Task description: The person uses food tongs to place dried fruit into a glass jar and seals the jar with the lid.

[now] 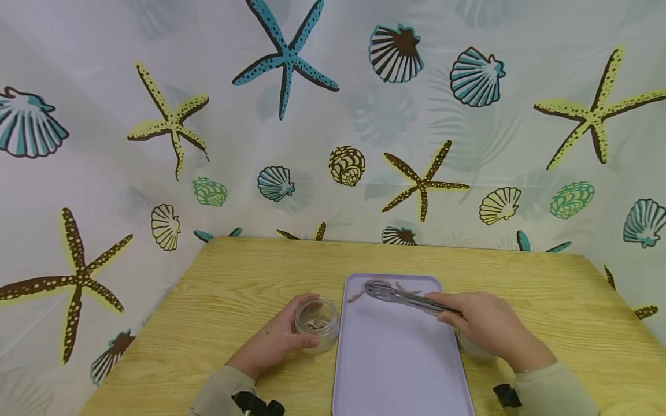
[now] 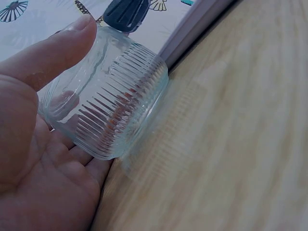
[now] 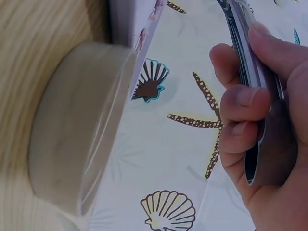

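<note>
My left hand (image 1: 283, 335) grips a clear ribbed glass jar (image 1: 325, 341) from its left side, just left of a lilac tray (image 1: 400, 352). Some small brownish pieces lie at the bottom of the jar; the left wrist view shows its ribbed wall (image 2: 120, 96) and base close to the wooden table. In my right hand (image 1: 486, 320) is a pair of metal tongs (image 1: 411, 299), held by the handle, with the tips over the tray's far end. Thin brownish strands (image 1: 359, 296) lie there, partly hidden by the tongs. Whether the tips pinch a strand I cannot tell.
Right of the tray, below my right hand, stands a round pale container (image 3: 77, 130), mostly hidden in the head view. The wooden table (image 1: 270, 266) runs back to a curtain (image 1: 322, 202) printed with shells and starfish.
</note>
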Available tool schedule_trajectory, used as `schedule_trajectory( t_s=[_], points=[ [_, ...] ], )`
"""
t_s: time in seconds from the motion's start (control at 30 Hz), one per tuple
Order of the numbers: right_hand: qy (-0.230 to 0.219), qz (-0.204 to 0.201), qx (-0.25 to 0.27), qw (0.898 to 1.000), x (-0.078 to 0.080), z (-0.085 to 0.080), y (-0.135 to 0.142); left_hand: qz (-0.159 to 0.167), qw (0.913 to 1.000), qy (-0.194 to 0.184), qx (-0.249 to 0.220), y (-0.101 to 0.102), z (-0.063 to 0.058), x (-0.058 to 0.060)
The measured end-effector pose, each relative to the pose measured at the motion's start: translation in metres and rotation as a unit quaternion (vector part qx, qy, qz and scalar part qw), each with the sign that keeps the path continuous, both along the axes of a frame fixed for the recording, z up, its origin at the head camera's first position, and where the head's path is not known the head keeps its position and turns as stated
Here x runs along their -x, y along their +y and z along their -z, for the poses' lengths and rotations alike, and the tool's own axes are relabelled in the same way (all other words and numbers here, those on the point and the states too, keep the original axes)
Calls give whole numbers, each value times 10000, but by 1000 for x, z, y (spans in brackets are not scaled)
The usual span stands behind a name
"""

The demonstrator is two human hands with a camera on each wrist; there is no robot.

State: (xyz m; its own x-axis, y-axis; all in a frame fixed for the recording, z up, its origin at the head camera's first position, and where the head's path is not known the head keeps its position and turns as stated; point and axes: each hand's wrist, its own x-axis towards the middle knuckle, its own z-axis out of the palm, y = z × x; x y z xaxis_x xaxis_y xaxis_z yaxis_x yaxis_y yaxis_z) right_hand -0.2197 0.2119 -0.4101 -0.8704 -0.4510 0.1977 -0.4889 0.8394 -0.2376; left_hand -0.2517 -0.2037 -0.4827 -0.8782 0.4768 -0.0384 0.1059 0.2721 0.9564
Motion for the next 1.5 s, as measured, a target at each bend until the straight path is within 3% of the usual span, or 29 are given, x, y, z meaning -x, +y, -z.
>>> schedule_trajectory(
  t_s=[0.17, 0.73, 1.03, 1.5],
  points=[
    [82, -74, 71, 9999, -7, -4, -9, 17, 10000, 7, -17, 1, 0, 0],
    [1159, -897, 178, 9890, -22, -5, -47, -65, 10000, -7, 12, 3, -1, 0],
    [1105, -1001, 237, 9885, -26, -1, -59, -38, 10000, 4, 48, 4, -2, 0],
    [1052, -877, 261, 9902, -22, -4, -47, 38, 10000, 33, -30, 4, -2, 0]
  ],
)
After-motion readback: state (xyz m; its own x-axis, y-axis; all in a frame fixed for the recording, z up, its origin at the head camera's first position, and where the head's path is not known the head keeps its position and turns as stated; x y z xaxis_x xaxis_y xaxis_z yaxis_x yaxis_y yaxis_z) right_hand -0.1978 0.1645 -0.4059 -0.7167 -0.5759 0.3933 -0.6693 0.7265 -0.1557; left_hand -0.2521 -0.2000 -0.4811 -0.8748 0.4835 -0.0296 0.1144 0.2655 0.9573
